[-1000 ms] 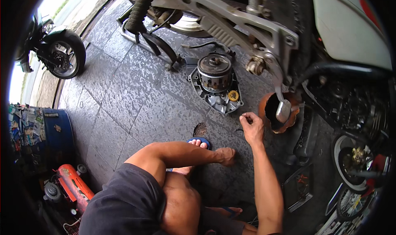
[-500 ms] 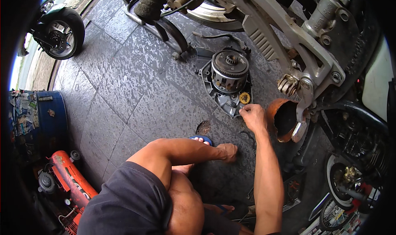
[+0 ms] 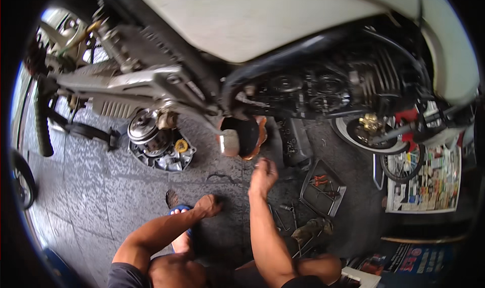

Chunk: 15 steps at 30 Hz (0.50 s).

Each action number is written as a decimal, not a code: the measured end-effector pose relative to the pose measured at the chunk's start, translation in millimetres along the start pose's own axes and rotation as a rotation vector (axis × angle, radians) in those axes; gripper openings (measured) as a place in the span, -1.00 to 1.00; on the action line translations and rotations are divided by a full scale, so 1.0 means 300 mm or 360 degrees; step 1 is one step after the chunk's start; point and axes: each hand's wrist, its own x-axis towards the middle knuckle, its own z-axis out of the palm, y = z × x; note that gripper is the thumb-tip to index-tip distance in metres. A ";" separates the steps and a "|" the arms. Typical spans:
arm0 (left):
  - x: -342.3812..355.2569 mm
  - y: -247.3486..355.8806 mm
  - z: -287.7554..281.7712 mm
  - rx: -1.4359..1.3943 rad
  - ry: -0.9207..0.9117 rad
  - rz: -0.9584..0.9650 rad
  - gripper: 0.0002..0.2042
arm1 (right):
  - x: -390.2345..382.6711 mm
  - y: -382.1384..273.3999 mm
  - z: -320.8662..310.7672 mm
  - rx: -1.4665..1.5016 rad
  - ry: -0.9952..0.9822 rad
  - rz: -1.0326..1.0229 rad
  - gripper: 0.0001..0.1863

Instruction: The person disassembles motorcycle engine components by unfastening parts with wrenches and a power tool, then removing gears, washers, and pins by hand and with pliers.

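Observation:
My right hand (image 3: 264, 176) is raised just in front of a rusty orange round container (image 3: 260, 135) with a dark inside. Its fingers are curled together, and whatever they might hold is hidden. Closer to me and further left, my left hand (image 3: 208, 206) hangs closed above the floor beside my blue sandal; its palm cannot be seen. A grey metal engine cover (image 3: 138, 153) lies on the floor to the left, carrying a round clutch basket (image 3: 146, 132) and a small yellow gear (image 3: 181, 145). Neither hand touches these parts.
A motorcycle with a white body panel (image 3: 273, 20) and a bare black engine (image 3: 323, 91) spans the far side. Its metal footrest (image 3: 230, 142) overhangs the container. To the right are a tool tray (image 3: 328, 199), loose tools, a wheel and newspaper (image 3: 429, 182).
The view has swung right toward the engine. My right hand has left the yellow gear's side and moved right to the rusty container. My left hand stays closed near my foot.

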 end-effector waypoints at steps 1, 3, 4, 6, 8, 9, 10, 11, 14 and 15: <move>0.006 -0.005 0.006 -0.0049 -0.0026 -0.0006 -0.58 | 0.016 -0.060 -0.026 0.0144 -0.0057 -0.0189 -0.82; 0.029 -0.027 0.028 -0.0157 -0.0080 -0.0064 -0.57 | 0.039 -0.212 -0.051 0.0219 -0.0011 -0.0355 -0.73; 0.034 -0.039 0.040 -0.0168 -0.0038 0.0026 -0.57 | 0.053 -0.300 -0.043 0.0235 -0.0016 -0.0500 -0.67; 0.051 -0.053 0.056 -0.0036 -0.0060 -0.0108 -0.58 | 0.071 -0.465 -0.008 0.0255 -0.0102 -0.0827 -0.58; 0.050 -0.052 0.062 -0.0041 0.0022 -0.0038 -0.58 | 0.083 -0.598 0.038 0.0273 -0.0176 -0.0956 -0.51; 0.045 -0.045 0.062 -0.0032 0.0030 -0.0093 -0.59 | 0.088 -0.644 0.067 0.0286 -0.0181 -0.0838 -0.40; 0.037 -0.036 0.060 -0.0039 0.0061 -0.0013 -0.59 | 0.091 -0.679 0.096 0.0327 -0.0261 -0.0844 -0.29; 0.029 -0.024 0.056 -0.0073 0.0052 -0.0037 -0.59 | 0.097 -0.705 0.125 0.0375 -0.0243 -0.0847 -0.21; 0.011 0.003 0.042 -0.0106 0.0049 -0.0069 -0.60 | 0.106 -0.733 0.184 0.0034 0.0013 -0.0818 -0.13; 0.007 0.008 0.039 -0.0104 0.0032 -0.0130 -0.60 | 0.109 -0.735 0.199 0.0098 0.0009 -0.0781 -0.10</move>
